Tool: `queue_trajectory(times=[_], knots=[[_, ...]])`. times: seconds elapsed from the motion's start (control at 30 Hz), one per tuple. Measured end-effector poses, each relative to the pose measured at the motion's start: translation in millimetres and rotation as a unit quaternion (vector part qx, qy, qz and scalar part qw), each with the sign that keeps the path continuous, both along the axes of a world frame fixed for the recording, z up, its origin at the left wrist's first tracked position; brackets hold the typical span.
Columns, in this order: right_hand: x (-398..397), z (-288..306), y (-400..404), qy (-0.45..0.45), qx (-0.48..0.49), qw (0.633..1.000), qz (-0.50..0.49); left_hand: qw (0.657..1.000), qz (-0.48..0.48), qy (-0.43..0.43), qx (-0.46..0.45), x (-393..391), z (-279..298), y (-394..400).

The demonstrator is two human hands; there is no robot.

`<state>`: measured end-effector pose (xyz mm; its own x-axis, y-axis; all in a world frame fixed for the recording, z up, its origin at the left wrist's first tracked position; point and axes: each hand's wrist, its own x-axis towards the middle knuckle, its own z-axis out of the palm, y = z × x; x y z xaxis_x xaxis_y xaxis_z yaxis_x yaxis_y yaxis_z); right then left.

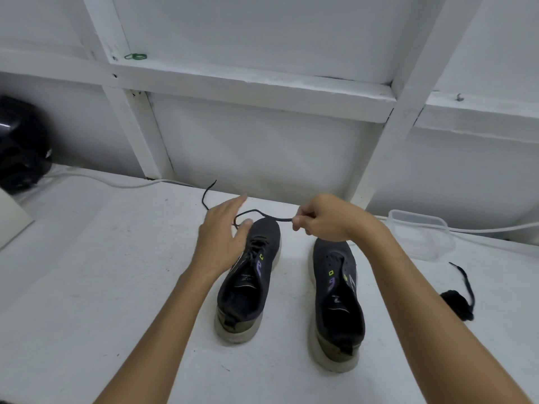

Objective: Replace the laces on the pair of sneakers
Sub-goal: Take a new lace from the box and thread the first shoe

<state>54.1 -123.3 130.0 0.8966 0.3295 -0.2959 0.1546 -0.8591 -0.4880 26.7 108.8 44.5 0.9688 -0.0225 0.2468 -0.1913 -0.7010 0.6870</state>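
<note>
Two dark sneakers with pale soles stand side by side on the white table, toes pointing away. The left sneaker [248, 284] has a black lace [262, 213] threaded in its upper eyelets. The right sneaker [335, 295] shows bare eyelets. My right hand [326, 220] pinches one end of that lace above the toe of the left sneaker. My left hand [224, 231] hovers over the left sneaker's laced part, fingers spread and straight. The lace's other end curls up behind my left hand.
A bundled black lace [458, 301] lies at the right of the table. A clear plastic container [420, 231] sits behind it near a white cable [495, 228]. A black helmet-like object [20, 144] stands at far left. A white framed wall rises behind the table.
</note>
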Motion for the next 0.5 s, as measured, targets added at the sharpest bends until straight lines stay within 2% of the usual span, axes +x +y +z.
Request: queue_trajectory(times=[0.07, 0.13, 0.33, 0.43, 0.5], knots=[[-2, -2, 10, -0.005, 0.011, 1.000, 0.012, 0.995, -0.082, -0.047, 0.014, 1, 14, -16], [-3, -2, 18, -0.008, 0.019, 1.000, 0.020, 0.991, -0.117, -0.057, 0.017, 2, 20, -26], [-3, -4, 7, -0.012, 0.031, 0.999, -0.007, 0.998, -0.057, -0.007, 0.001, 11, 8, -6], [-5, 0, 12, -0.011, 0.071, 0.997, -0.006, 0.994, -0.113, -0.015, -0.001, 5, 15, -14], [-5, 2, 19, -0.022, 0.064, 0.998, 0.005, 0.990, -0.136, -0.023, 0.000, 2, 18, -23]])
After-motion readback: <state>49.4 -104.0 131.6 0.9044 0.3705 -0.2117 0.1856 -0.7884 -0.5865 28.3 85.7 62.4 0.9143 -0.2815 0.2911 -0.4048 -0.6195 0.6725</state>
